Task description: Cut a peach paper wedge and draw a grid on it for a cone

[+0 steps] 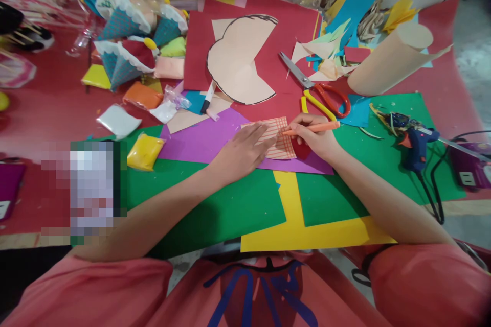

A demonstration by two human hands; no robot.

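Observation:
A small cream paper piece (279, 150) with orange grid lines lies on a purple sheet (199, 143). My left hand (249, 145) rests flat on its left part, fingers stretched out, hiding some of the lines. In my right hand (312, 135) is an orange marker (322, 126), pinched between the fingers, its tip at the paper's right side. Just beyond my right hand lie open scissors (307, 82) with red and yellow handles. Behind the paper is a cream cut-out with a black outline (238, 61), on red sheets (197, 51).
A glue gun (416, 145) with a cable lies at the right, near a rolled cream sheet (391, 61). Blue cone-shaped crafts (125, 64) and clay packets, one yellow (146, 152), stand at the left. Green sheets (230, 199) and a yellow sheet (326, 235) line the front edge.

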